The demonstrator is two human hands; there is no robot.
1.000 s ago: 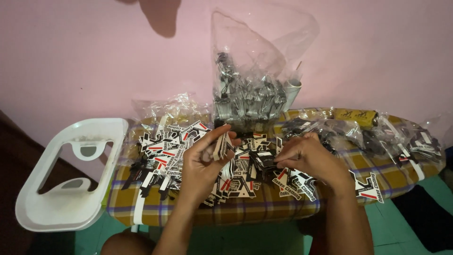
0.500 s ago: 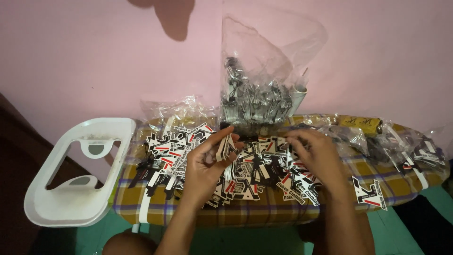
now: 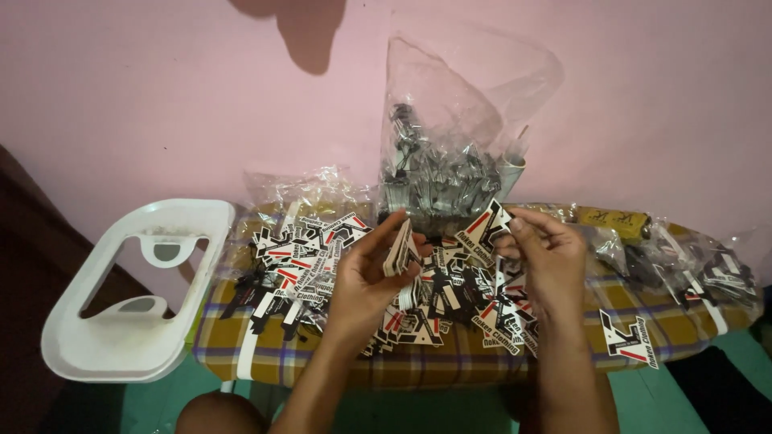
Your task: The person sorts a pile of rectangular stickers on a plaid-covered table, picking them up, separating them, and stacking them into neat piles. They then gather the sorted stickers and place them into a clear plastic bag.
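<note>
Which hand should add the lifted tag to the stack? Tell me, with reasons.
Probably the right hand: it already pinches a single tag by its edge, raised just beside the stack of tags. The left hand is occupied clamping that stack above the ironing board.

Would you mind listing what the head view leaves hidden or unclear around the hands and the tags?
- Stack of tags in the left hand: count unclear; only edges show.
- Clear bag against the wall: contents too small and glare-covered to identify.
- Tags under both hands: hidden by the right hand and forearms.
- Ironing board: its right end is covered by plastic packets.
</note>
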